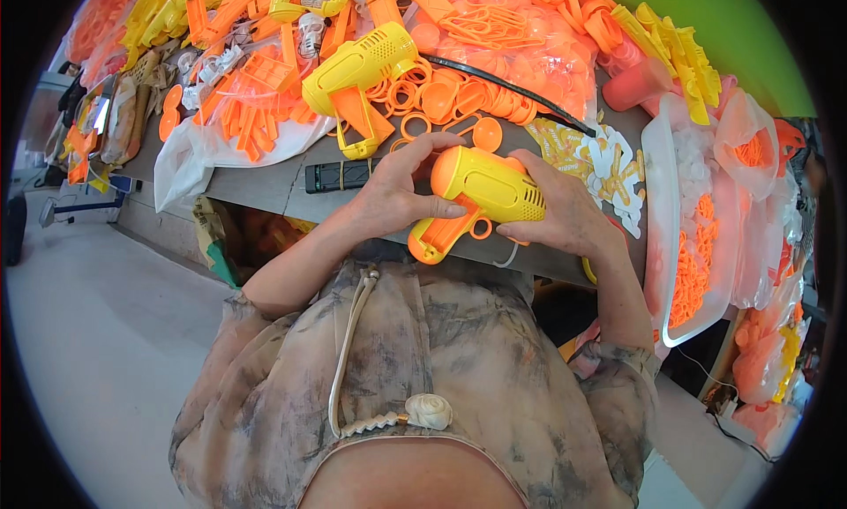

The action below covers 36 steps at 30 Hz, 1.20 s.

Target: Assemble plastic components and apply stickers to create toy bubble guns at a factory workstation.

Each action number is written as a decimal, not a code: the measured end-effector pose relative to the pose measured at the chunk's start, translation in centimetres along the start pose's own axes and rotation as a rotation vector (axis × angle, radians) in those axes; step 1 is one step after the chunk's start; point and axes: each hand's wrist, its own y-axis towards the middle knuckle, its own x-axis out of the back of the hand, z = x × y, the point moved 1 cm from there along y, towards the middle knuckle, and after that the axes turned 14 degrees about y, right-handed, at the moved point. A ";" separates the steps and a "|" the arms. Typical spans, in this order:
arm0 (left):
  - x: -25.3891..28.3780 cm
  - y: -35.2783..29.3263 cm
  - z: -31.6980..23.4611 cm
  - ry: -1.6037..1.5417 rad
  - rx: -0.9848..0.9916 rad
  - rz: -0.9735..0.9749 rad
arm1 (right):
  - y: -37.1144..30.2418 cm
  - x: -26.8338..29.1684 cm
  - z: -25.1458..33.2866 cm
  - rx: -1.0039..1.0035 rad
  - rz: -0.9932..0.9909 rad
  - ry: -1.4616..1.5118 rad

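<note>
Over the near edge of the table I hold a yellow toy gun [494, 187] with orange parts, its handle tilted toward my lower left. My left hand [401, 190] grips its orange-ended side, thumb pressed along the body. Around the slotted yellow end, my right hand [565, 205] closes with its fingertips partly hidden. A similar yellow toy gun [360, 66] lies just beyond my left hand. Near it are orange rings and a round orange spoon-like piece [486, 134]. Left of my left wrist rests a black bar-shaped object [340, 175].
Orange and yellow plastic parts [256, 125] pile up along the far side, some on a white bag. A black cable [512, 87] crosses them. White and yellow flat pieces [609, 174] lie to the right. Beyond stands a translucent bin [657, 244] holding small orange parts.
</note>
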 end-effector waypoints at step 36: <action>8.9 -1.1 -2.0 0.668 -0.376 -0.767 | 0.3 3.0 0.0 0.119 -0.353 0.162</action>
